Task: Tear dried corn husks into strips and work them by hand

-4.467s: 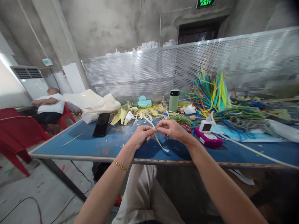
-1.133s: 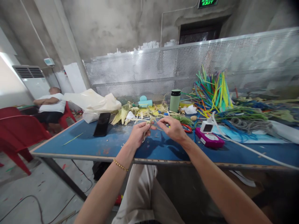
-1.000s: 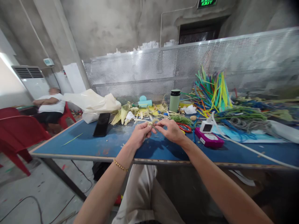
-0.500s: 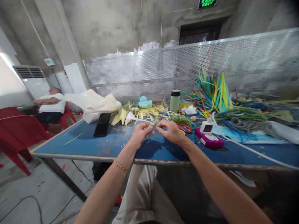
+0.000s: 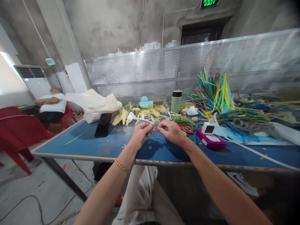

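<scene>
Both my hands hover just above the blue table [image 5: 89, 147], fingertips almost meeting. My left hand [image 5: 140, 135] pinches a small pale knot of dried leaf strip [image 5: 153, 124]. My right hand [image 5: 172, 132] pinches the same strip from the right side, thumb and forefinger closed on it. A gold bracelet sits on my left wrist. Behind the hands lies a heap of pale yellow leaf scraps [image 5: 142, 114].
A black phone [image 5: 102, 124] lies left of the hands. A green flask [image 5: 176, 102], red scissors [image 5: 186, 127], a magenta device [image 5: 211, 141] and bundles of coloured strips [image 5: 214, 92] crowd the right. A perforated metal screen [image 5: 164, 75] backs the table. A person sits on red chairs [image 5: 18, 131] at left.
The long dangling strip seen earlier has been worked into a short knot between my fingers. My hands stay together and have risen slightly toward the scrap heap.
</scene>
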